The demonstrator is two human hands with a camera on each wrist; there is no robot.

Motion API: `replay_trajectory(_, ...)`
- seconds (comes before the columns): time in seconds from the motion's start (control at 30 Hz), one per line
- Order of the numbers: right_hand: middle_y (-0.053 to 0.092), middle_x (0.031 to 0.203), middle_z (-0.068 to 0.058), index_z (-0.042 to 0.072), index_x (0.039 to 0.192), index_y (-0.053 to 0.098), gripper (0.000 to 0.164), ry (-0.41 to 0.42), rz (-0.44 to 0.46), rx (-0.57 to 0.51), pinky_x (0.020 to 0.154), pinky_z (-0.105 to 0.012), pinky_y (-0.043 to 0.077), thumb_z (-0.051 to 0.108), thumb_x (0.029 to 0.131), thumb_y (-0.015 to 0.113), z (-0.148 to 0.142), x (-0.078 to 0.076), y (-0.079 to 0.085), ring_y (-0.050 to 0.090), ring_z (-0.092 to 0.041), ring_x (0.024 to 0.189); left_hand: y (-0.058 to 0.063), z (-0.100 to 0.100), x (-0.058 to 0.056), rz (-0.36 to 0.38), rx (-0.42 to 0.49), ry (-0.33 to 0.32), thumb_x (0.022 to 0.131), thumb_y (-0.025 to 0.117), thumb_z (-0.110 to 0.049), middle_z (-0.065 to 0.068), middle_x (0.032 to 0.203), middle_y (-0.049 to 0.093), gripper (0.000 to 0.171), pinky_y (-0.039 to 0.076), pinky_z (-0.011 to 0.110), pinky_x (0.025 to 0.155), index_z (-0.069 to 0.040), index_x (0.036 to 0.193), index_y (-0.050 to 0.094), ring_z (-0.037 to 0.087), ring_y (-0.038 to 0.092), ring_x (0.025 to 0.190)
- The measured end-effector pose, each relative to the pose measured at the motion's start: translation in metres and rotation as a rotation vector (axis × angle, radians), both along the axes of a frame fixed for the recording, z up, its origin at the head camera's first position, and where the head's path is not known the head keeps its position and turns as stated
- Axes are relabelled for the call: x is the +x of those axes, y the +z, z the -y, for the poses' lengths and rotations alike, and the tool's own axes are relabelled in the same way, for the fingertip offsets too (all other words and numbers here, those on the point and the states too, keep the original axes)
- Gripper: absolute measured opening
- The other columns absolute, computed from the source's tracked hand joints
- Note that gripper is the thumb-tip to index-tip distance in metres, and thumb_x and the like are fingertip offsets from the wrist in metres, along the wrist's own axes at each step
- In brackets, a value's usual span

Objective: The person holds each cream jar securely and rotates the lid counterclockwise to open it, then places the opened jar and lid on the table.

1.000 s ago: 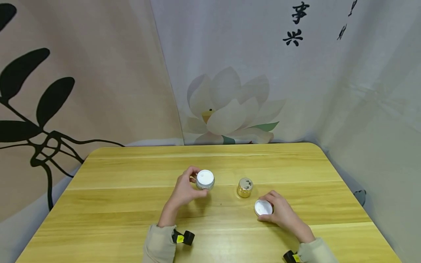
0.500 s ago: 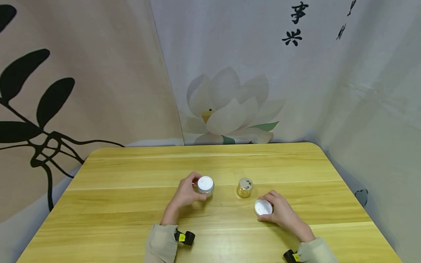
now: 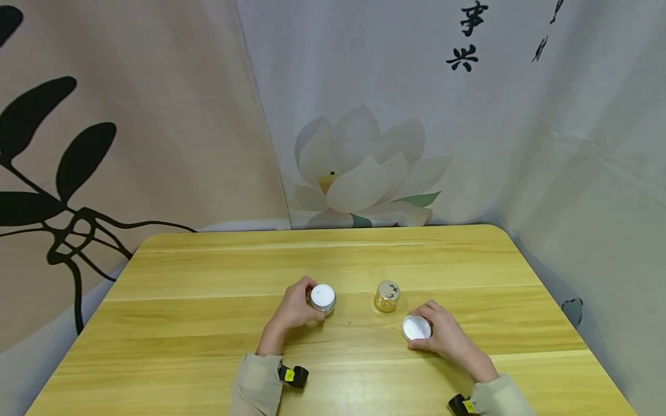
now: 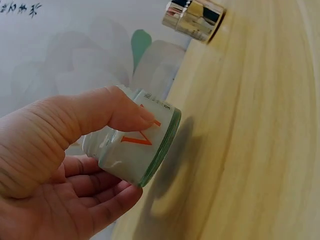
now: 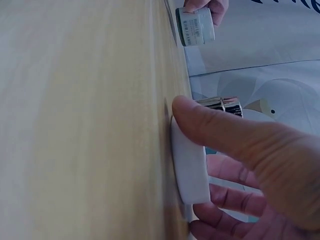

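Note:
My left hand [image 3: 295, 309] grips a small glass jar [image 3: 323, 297] by its sides, thumb on the near side and fingers behind. White shows at the jar's top; in the left wrist view the jar [image 4: 150, 150] bears an orange mark, and its base lies close to the tabletop over a shadow. In my right hand [image 3: 442, 335] a round white lid [image 3: 417, 328] is pinched between thumb and fingers, low over the wood. The right wrist view shows the lid [image 5: 190, 165] edge-on; I cannot tell whether it touches the table.
A gold container [image 3: 387, 296] with a dark pattern on its top stands upright between the two hands, slightly nearer the right. The wooden table [image 3: 218, 266] reaches back to printed curtains [image 3: 364, 69]. Each wrist wears a black camera strap.
My left hand has lowered the jar and brought it a little toward me. The right hand stays in place with the lid, and the gold container has not moved.

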State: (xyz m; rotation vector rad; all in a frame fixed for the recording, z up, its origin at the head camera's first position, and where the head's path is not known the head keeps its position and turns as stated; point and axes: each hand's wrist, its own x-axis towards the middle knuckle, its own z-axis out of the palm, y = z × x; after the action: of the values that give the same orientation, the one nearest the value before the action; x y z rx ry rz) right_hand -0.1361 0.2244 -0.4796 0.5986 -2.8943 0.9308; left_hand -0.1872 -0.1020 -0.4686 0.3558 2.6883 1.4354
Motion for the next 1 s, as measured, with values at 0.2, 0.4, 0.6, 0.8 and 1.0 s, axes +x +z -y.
replay_trajectory(0.2,0.057,0.096,-0.002,0.003,0.103,0.065,0.055,0.002,-0.002,0.003,0.07,-0.03,0.049,0.027,0.059,0.088,0.0,0.0,-0.001,0.055,-0.017,0.084,-0.005,0.0,-0.001,-0.009,-0.024,-0.015,0.056,0.081,0.005,0.008,0.092,0.057,0.053,0.044,0.033,0.073,0.002,0.102,0.055,0.019,0.048,0.081)
replay_trajectory(0.4,0.057,0.096,-0.002,0.002,0.103,0.065,0.055,0.008,0.007,-0.002,0.07,-0.029,0.049,0.027,0.06,0.088,0.0,-0.001,0.0,0.055,-0.017,0.083,-0.008,0.0,-0.003,0.001,-0.045,-0.014,0.057,0.083,0.003,0.009,0.094,0.059,0.053,0.047,0.039,0.078,0.002,0.102,0.055,0.022,0.054,0.086)
replay_trajectory(0.6,0.057,0.096,-0.002,0.002,0.103,0.065,0.055,-0.001,0.008,-0.004,0.07,-0.029,0.049,0.027,0.059,0.088,-0.001,-0.002,-0.002,0.054,-0.016,0.083,-0.002,-0.003,-0.006,0.026,-0.092,-0.034,0.057,0.083,0.003,0.013,0.099,0.059,0.057,0.047,0.045,0.085,0.004,0.105,0.053,0.029,0.056,0.094)
replay_trajectory(0.8,0.057,0.096,-0.001,0.004,0.103,0.065,0.055,-0.001,0.008,-0.005,0.071,-0.03,0.049,0.029,0.059,0.088,-0.002,-0.003,-0.004,0.055,-0.016,0.084,0.005,-0.014,-0.007,-0.077,-0.212,-0.042,0.059,0.085,-0.01,0.018,0.113,0.057,0.074,0.041,0.05,0.092,0.007,0.121,0.05,0.034,0.052,0.104)
replay_trajectory(1.0,0.057,0.096,-0.002,0.004,0.103,0.065,0.055,0.006,0.002,-0.007,0.07,-0.03,0.049,0.028,0.059,0.088,-0.002,-0.003,-0.004,0.055,-0.016,0.083,0.012,-0.037,-0.005,-0.222,-0.093,-0.104,0.068,0.081,-0.014,0.017,0.118,0.055,0.066,0.041,0.049,0.093,0.005,0.124,0.051,0.033,0.05,0.11)
